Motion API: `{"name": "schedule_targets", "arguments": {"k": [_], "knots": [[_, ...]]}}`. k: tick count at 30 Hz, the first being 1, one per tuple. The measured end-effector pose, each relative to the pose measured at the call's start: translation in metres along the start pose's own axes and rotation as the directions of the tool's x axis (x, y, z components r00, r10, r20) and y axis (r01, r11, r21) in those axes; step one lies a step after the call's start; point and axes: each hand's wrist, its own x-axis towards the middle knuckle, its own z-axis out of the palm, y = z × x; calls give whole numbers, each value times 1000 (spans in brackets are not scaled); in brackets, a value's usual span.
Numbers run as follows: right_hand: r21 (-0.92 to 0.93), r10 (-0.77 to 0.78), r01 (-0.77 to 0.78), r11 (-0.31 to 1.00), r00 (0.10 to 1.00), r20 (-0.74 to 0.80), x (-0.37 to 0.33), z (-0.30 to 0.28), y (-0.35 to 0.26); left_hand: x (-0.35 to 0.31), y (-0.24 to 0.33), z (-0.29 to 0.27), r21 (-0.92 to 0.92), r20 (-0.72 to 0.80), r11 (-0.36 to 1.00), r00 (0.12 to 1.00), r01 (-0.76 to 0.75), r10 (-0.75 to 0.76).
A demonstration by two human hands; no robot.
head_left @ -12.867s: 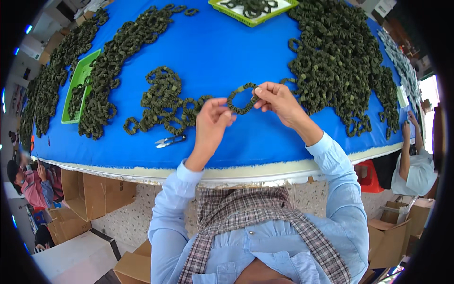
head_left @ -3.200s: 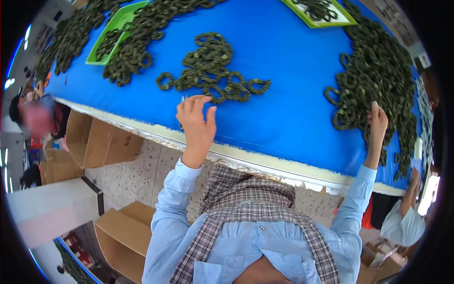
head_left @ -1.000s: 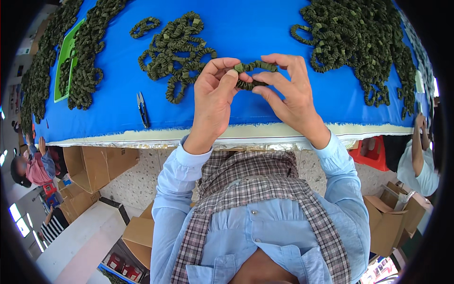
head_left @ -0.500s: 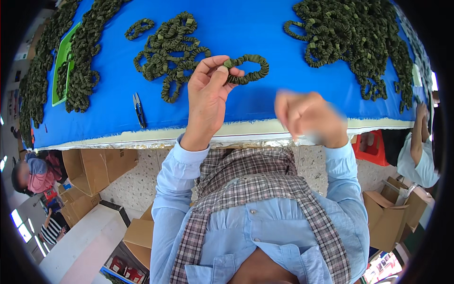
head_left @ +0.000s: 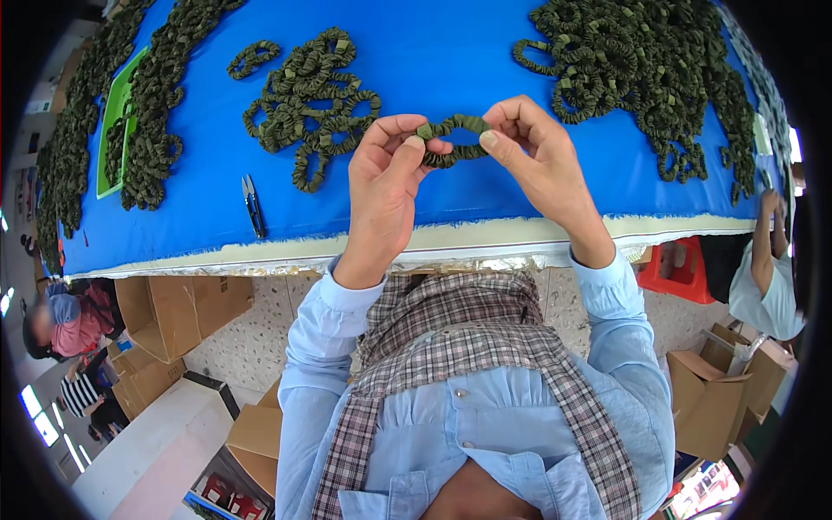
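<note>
Worktable (head_left: pixel 459 204): blue-topped, pale along its near edge.
Scrunchie (head_left: pixel 455 124): dark green, over the near side, between both hands, long axis left to right.
Left hand (head_left: pixel 386 186): pinching its left end.
Right hand (head_left: pixel 548 163): pinching its right end.
Thread snips (head_left: pixel 253 209): left, near the edge.
Scrunchie heap (head_left: pixel 637 78): far right.

The ring (head_left: pixel 469 122) is held over the counter (head_left: pixel 485 195), between the left grip (head_left: pixel 381 191) and the right grip (head_left: pixel 544 160). Left of the left grip and farther back lies the small pile (head_left: pixel 303 87), with 1 loose ring (head_left: pixel 238 64) at its far left. The snips (head_left: pixel 252 210) lie left, near the counter's front edge. Farther left, the tray (head_left: pixel 119 91), with rings in it, stands between 2 long piles (head_left: pixel 156 113). The big pile (head_left: pixel 637 78) lies back right. Before the counter, the box (head_left: pixel 199 303) stands left, the stool (head_left: pixel 680 276) right.
</note>
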Motion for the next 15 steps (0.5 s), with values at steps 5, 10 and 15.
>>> {"name": "schedule_targets", "arguments": {"k": [5, 10, 15], "knots": [[121, -45, 50, 991, 998, -38, 1, 14, -1, 2, -5, 3, 140, 27, 988, 998, -57, 54], [337, 132, -182, 924, 977, 166, 3, 19, -18, -2, -1, 11, 195, 89, 980, 996, -49, 32], [850, 253, -366, 379, 925, 285, 3, 12, -12, -6, 2, -1, -130, 150, 992, 989, 8, 12]]}}
